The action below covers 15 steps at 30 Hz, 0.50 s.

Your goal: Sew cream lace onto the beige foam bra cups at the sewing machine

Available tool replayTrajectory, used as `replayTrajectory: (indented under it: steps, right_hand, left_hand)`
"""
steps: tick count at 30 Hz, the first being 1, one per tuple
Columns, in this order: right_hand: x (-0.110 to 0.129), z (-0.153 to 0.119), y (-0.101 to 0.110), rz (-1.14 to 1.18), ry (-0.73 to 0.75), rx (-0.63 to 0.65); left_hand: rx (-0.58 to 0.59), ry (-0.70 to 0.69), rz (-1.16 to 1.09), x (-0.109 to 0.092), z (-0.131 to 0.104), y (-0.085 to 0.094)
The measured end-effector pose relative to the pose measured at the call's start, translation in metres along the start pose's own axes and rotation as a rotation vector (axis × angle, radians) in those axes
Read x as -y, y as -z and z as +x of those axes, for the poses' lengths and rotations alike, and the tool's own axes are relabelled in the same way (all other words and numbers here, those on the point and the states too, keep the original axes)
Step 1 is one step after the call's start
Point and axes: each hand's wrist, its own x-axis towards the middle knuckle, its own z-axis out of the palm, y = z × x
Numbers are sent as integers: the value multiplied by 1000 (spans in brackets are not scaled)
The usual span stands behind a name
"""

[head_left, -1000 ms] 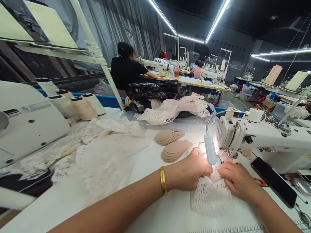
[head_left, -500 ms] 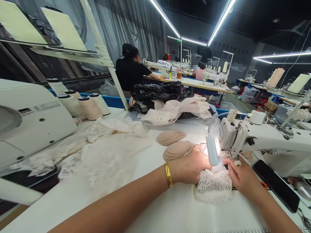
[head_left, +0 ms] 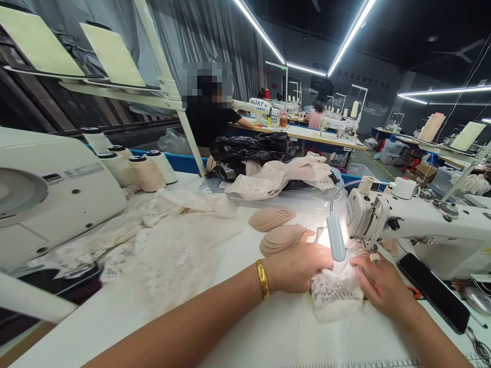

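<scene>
White lace fabric [head_left: 335, 294] lies under the needle area of a white sewing machine [head_left: 429, 222], lit by a grey gooseneck lamp [head_left: 336, 237]. My left hand [head_left: 303, 263], below a gold bracelet [head_left: 263, 279] on the wrist, is closed on the left side of the lace. On the right side, my right hand [head_left: 378, 278] has its fingers closed on the fabric beside the presser foot. The lamp head hides part of the cloth between the hands. Two stacks of beige pads, one upper [head_left: 270, 219] and one lower [head_left: 280, 239], rest left of the machine.
Cream lace fabric [head_left: 172, 255] spreads over the left of the table. Thread cones [head_left: 148, 174] stand behind it, near another machine [head_left: 57, 189]. A black phone [head_left: 435, 291] lies at the right. A person in black [head_left: 210, 120] sits beyond the table.
The lace between my hands has shifted and lies flatter, its front edge rearranged. My right fingers have moved slightly left. The whole view has shifted a little.
</scene>
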Motion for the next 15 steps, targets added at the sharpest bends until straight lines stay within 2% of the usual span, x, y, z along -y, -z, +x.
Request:
replayTrajectory:
  steps: [4,7,12,15]
  right_hand:
    - [12,2,-7,70,112,102]
    - [9,4,-16,11,91,127]
    - [-7,2,-11,-71,-61,111]
    - [-5,3,-1,19,-119,152]
  left_hand:
    - [62,195,110,-11,-2,0]
    - [132,290,115,-23,-2,3]
    - [190,224,22,-27,-9,12]
    - [192,168,35,-24,-12,13]
